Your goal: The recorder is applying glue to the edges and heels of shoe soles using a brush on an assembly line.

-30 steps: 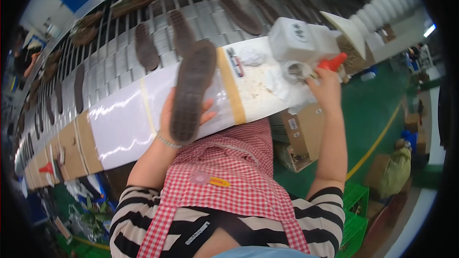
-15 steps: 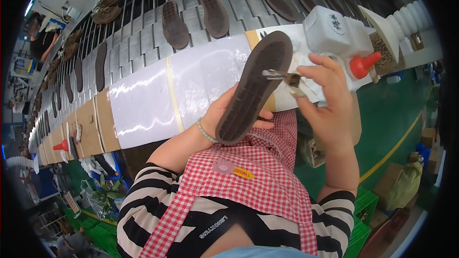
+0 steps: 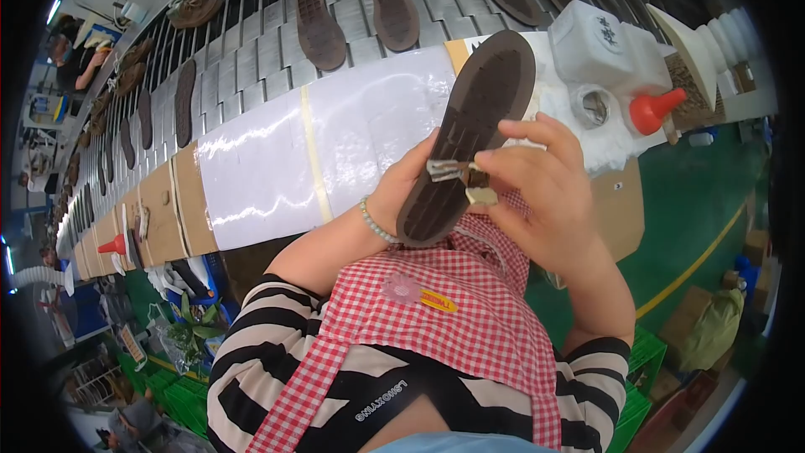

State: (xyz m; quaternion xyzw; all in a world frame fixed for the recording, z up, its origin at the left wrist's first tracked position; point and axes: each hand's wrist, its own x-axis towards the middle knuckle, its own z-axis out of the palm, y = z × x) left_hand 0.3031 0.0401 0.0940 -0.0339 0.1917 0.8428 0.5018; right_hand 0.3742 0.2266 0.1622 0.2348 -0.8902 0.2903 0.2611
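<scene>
The left hand grips a dark sole from behind, tread up (held above the bench). The right hand pinches a small brush against the ridged tread.

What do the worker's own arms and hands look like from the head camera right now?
Both forearms are bare. Short black-and-white striped sleeves end above the elbows. The left hand has a pale beaded bracelet on its wrist. The right hand shows no glove, ring or band. A red-and-white checked apron hangs between the arms.
</scene>
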